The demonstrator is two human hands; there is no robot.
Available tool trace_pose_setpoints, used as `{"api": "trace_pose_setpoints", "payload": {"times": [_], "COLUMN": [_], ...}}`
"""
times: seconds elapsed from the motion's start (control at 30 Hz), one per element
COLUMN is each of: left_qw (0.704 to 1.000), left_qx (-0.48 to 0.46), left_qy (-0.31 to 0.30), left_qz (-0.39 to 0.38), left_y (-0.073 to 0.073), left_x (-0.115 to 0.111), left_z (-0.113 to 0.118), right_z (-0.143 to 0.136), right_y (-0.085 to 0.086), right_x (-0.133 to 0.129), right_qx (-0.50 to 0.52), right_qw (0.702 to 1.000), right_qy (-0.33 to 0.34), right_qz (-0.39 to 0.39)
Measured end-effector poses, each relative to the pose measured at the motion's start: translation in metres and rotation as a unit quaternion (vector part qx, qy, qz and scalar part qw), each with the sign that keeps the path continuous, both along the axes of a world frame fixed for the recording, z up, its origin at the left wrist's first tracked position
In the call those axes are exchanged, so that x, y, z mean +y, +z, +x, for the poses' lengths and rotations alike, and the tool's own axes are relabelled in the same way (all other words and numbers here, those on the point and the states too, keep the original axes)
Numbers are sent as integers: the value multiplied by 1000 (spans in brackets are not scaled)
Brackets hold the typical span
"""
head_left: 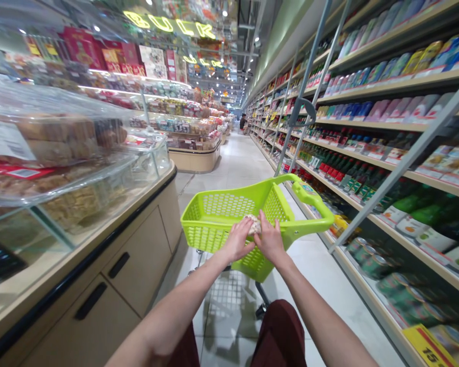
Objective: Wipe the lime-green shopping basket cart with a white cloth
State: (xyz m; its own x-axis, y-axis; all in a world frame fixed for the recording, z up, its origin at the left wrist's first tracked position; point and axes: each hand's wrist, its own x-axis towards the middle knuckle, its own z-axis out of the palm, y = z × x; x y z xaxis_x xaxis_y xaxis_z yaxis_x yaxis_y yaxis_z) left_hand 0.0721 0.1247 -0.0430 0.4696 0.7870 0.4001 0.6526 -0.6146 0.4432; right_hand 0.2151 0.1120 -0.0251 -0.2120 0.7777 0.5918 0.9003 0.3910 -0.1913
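A small pale, lumpy thing, whitish with beige patches, is between my two hands; its kind is not clear. My left hand holds it from the left, fingers curled over its top. From the other side my right hand closes on it, with the thumb turned toward the left hand. Both hands are at the near rim of a lime-green shopping cart with a perforated plastic basket. The cart stands sideways before me, its handle to the right. My palms are hidden.
Shelves of cans and bottles line the right side, with a slanted metal ladder against them. A wooden display counter with packaged food flanks the left. Tiled floor runs ahead toward a distant person.
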Motion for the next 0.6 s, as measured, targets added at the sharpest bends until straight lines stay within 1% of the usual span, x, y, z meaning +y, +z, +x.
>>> {"api": "trace_pose_setpoints", "payload": {"times": [0.1, 0.17, 0.23, 0.3, 0.33, 0.37, 0.43, 0.53, 0.57, 0.6], "left_qw": [998, 995, 992, 990, 989, 988, 984, 969, 960, 955], "left_qx": [-19, -5, 14, 26, 32, 37, 46, 26, 14, 10], "left_qy": [42, 75, 96, 102, 104, 110, 139, 227, 263, 283], "left_qz": [35, 58, 80, 97, 101, 102, 98, 93, 94, 93], "left_y": [2, 3, 1, -4, -7, -11, -21, -35, -39, -43], "left_x": [7, 11, 14, 17, 18, 20, 24, 32, 35, 37], "left_z": [12, 23, 32, 31, 25, 15, -16, -78, -96, -111], "right_z": [10, 11, 7, 3, 1, 1, 3, 8, 9, 8], "right_y": [7, 6, 4, 0, -2, -4, -6, -9, -9, -10], "right_x": [-4, -4, -4, -4, -5, -5, -4, -3, -3, -3], "right_qx": [-12, -12, -18, -28, -33, -36, -40, -48, -51, -53], "right_qw": [1000, 999, 999, 998, 998, 998, 997, 997, 997, 997], "right_qy": [-25, -42, -49, -51, -53, -57, -64, -63, -61, -60], "right_qz": [12, 13, 10, 8, 8, 8, 11, 16, 17, 18]}}
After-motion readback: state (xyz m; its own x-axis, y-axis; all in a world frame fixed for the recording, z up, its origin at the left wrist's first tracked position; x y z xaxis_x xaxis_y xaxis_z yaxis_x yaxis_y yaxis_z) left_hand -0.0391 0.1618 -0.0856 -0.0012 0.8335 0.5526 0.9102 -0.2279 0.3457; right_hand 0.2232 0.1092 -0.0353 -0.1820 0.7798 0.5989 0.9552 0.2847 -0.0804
